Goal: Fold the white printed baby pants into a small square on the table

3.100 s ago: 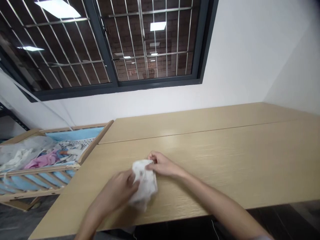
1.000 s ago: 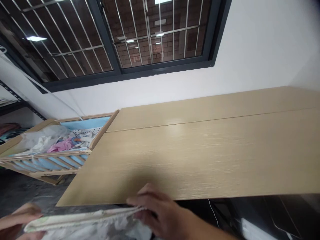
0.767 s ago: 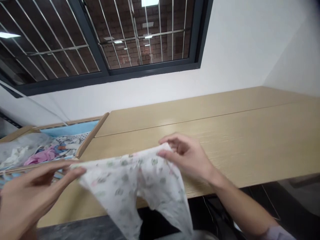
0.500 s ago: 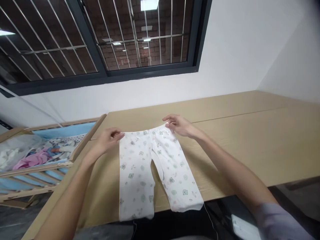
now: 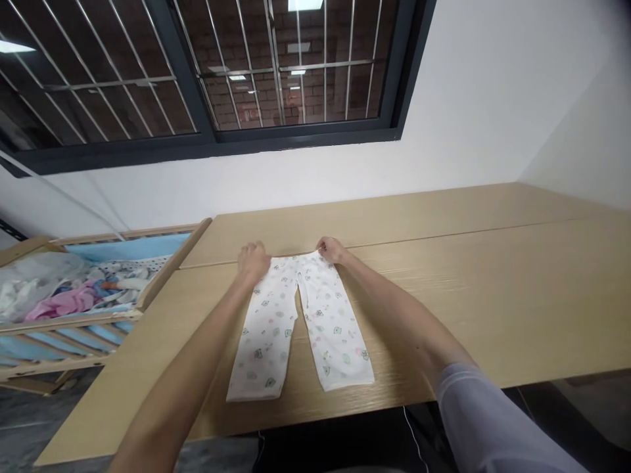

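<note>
White baby trousers (image 5: 315, 315) with a small green and grey animal print lie spread on the wooden table, waistband towards the wall and both legs towards me. At the left corner of the waistband is my left hand (image 5: 254, 263), closed on the cloth with its fingertips partly hidden. My right hand (image 5: 331, 250) pinches the right corner of the waistband between thumb and fingers. The leg openings rest close to the table's near edge, slightly apart.
The wooden table (image 5: 473, 295) runs along the wall, with a seam across it. On the left stands a wooden crib (image 5: 172, 272) with blue lining, holding crumpled clothes (image 5: 73, 299) and a clear plastic bag (image 5: 42, 276). A dark-framed barred window (image 5: 305, 135) is above.
Both hands have moved the trousers away from me, so the legs that hung over the near edge now lie on the table. My left hand has come closer to the right one.
</note>
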`<state>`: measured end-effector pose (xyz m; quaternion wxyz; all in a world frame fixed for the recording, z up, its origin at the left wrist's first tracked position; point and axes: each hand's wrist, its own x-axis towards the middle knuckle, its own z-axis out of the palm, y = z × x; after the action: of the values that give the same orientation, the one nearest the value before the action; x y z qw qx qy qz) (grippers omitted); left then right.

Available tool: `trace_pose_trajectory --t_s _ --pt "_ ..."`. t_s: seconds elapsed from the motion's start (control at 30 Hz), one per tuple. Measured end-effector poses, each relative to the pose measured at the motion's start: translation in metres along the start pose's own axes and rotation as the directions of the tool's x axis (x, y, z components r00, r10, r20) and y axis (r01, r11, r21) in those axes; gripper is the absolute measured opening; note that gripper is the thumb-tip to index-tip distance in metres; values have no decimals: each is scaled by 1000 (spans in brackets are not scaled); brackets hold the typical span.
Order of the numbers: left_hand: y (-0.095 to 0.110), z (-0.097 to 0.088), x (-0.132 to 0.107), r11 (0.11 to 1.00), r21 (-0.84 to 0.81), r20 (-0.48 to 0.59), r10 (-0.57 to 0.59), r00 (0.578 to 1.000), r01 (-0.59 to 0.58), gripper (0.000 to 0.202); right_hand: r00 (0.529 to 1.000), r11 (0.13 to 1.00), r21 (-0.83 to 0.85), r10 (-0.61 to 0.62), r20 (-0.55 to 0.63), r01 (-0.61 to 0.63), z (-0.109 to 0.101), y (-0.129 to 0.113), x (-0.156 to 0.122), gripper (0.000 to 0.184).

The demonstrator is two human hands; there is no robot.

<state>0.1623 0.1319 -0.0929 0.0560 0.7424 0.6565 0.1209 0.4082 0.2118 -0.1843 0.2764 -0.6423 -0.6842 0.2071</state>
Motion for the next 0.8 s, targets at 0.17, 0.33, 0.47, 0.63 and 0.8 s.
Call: trace_pose_trajectory --t_s 0.17,0.33,0.47,0.63,0.8 --pt "70 35 -113 947 -45 174 321 931 -318 48 997 998 -39 59 48 -57 -4 12 7 16" --pt "117 86 -189 894 -130 353 447 822 -430 58 991 996 -53 81 103 -76 -10 10 7 6" --pt "117 90 -195 903 -167 353 429 832 -395 29 992 995 -44 95 86 -92 -12 -2 2 8" --pt "90 57 -196 899 -341 247 368 897 -275 29 997 996 40 76 29 -77 -14 -29 1 31" --pt "38 26 -216 844 -534 198 84 977 35 43 1000 993 114 21 18 -23 1 -74 11 31"
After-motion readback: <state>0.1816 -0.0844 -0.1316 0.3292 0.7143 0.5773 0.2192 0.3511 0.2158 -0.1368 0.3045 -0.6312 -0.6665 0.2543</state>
